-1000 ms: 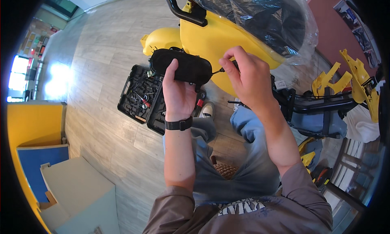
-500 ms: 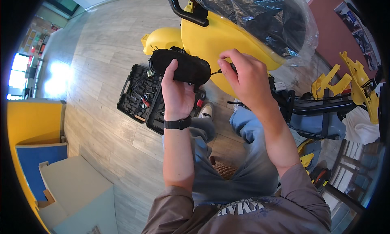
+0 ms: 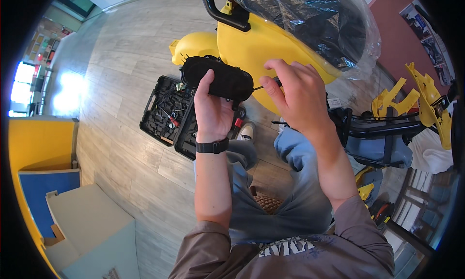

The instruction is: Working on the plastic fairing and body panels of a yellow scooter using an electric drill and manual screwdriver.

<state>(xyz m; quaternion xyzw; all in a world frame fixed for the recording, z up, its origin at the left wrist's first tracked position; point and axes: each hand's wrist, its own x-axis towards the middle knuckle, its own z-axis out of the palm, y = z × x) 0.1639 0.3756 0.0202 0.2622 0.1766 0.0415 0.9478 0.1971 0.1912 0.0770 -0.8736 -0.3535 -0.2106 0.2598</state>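
Note:
My left hand (image 3: 213,109) grips a black oval plastic housing (image 3: 225,81) from below, thumb pressed on its flat face. Small prongs stick up at the housing's upper left end. My right hand (image 3: 302,97) is around the dark handle of a screwdriver (image 3: 257,88), index finger and thumb partly spread; the palm hides most of the handle. The screwdriver's thin shaft meets the right end of the housing. Behind both hands stands a large yellow plastic body (image 3: 242,44) with a black bar.
An opened black tool case (image 3: 167,112) with several tools lies on the floor beyond my left hand. Plastic film (image 3: 310,22) covers the yellow body's top. To the right are a black frame (image 3: 382,130) and yellow parts (image 3: 397,100). A pale box (image 3: 92,216) stands lower left.
My right hand's index finger and thumb have loosened and spread on the screwdriver handle. The housing, in my left hand, has shifted very slightly to the right.

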